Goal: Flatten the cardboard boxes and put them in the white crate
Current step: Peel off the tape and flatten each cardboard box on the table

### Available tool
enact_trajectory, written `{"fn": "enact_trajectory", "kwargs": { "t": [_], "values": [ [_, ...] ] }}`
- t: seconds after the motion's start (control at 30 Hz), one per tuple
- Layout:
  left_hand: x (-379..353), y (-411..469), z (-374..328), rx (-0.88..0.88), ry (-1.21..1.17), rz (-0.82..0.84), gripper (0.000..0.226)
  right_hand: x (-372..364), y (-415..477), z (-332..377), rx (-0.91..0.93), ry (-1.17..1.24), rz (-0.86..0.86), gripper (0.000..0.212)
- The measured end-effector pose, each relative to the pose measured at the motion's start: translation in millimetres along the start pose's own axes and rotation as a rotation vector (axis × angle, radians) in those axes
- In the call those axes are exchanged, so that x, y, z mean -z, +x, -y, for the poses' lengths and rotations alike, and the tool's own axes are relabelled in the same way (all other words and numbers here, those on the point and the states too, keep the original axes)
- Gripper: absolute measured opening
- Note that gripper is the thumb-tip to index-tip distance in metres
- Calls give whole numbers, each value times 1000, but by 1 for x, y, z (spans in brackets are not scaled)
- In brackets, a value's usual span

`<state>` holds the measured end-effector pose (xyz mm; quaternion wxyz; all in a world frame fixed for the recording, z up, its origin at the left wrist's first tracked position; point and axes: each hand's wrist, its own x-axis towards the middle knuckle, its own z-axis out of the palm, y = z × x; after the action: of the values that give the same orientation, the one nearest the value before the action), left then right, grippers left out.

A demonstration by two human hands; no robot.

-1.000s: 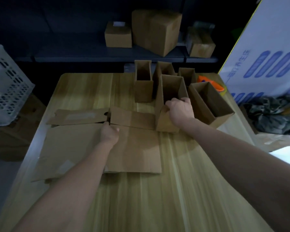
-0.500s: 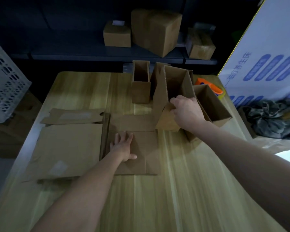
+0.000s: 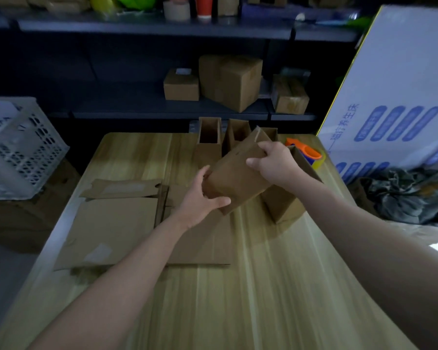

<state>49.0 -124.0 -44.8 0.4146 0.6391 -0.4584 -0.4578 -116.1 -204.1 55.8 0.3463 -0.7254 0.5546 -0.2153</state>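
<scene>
Left grip (image 3: 202,195) clasps the low, near end of a tall cardboard box (image 3: 235,178), thumb along its near edge, fingers curled round the left side. Right grip (image 3: 273,162) grasps the high, far end, by the open mouth. Box is lifted off the bench (image 3: 263,286) & tilted: long axis runs from near-left/low to far-right/high, w/ one grip at each end. It hangs over flattened cardboard sheets (image 3: 111,228) lying on the bench's left half. Box isn't flat yet; w/ both ends held, a squash across its corners looks the likely next step. White crate (image 3: 23,147) stands off the bench to the far left, well apart from the box, so the left grip is nearer it. More upright open boxes (image 3: 209,137) stand at the bench's back edge, and another open box (image 3: 283,203) is just beside the right forearm.
</scene>
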Motion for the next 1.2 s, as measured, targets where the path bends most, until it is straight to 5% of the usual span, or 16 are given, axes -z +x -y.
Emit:
{"fn": "enact_trajectory", "kwargs": {
  "t": [0.17, 0.3, 0.37, 0.6, 0.9, 1.2],
  "values": [
    [5, -25, -29, -186, 147, -119, 76, 16, -10, 10, -125, 126, -5, 52],
    [7, -38, -33, -279, 312, -172, 46, 18, -17, 9, -159, 153, -13, 17],
    [6, -43, -33, -311, 378, -204, 40, 19, -21, 11, -162, 133, 8, 16],
    [1, -54, -36, -307, 424, -252, 41, 13, -33, 12, -225, 272, 23, 33],
    [-8, -60, -28, -270, 386, -314, 10, 1, -47, 6, -202, 282, 48, 13],
    [-17, -67, -29, -288, 726, -199, 15, -1, -56, -4, -368, 381, 21, 23]
  ]
}}
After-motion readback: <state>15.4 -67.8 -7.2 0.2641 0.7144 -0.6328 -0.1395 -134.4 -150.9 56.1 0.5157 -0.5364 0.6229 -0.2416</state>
